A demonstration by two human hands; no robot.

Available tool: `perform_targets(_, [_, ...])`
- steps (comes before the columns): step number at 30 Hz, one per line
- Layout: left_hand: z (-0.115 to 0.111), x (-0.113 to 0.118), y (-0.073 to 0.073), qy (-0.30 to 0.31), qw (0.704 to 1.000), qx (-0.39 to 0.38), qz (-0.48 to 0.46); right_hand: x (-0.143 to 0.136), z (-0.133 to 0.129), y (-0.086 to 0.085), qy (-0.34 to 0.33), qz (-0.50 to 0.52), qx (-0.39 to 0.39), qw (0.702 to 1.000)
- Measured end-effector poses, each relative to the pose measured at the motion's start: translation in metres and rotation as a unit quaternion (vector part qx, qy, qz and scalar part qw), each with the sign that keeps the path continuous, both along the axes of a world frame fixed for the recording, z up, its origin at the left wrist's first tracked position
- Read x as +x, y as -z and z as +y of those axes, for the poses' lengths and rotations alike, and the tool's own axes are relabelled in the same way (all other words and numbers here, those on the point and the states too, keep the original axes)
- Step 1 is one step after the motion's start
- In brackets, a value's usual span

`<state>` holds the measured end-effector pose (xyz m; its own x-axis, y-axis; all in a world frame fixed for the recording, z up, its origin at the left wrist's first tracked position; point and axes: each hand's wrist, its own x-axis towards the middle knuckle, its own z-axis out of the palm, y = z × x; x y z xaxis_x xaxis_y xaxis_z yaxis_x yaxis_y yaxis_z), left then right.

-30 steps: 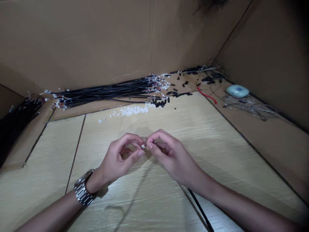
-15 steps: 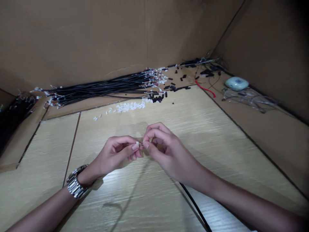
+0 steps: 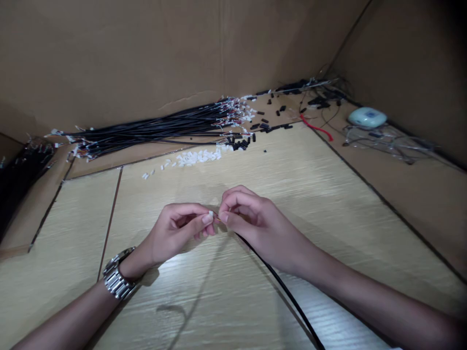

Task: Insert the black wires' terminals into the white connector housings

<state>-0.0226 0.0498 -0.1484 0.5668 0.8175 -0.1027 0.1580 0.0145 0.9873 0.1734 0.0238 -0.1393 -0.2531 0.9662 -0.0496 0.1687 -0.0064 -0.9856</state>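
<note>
Between thumb and index finger, my left hand (image 3: 182, 231) pinches a small white connector (image 3: 211, 214). My right hand (image 3: 251, 221) is close beside it, thumb and fingertip closed on thin coloured wires (image 3: 218, 218) that run to the connector. A black cable (image 3: 280, 283) comes out below my right hand and curves down to the bottom edge of the view. How far the wire ends sit in the connector is too small to tell.
Along the back lies a bundle of black cables (image 3: 153, 127). In front are loose white connectors (image 3: 199, 157) and black pieces (image 3: 241, 144). A red strip (image 3: 316, 128) and a pale blue oval object (image 3: 367, 117) lie right. More dark cables (image 3: 22, 177) are far left.
Both hands have shifted very slightly right, still pinching. More of the black cable now shows below my right hand, and the coloured wires between the hands are a little more visible.
</note>
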Motion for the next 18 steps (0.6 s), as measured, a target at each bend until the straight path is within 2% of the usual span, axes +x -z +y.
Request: perform_targets(18, [-0.0002,0.0002,0.0005,-0.005,0.998,0.047,0.042,0.0008,-0.0014,-0.0042,0.003,0.004,0.014,1.000])
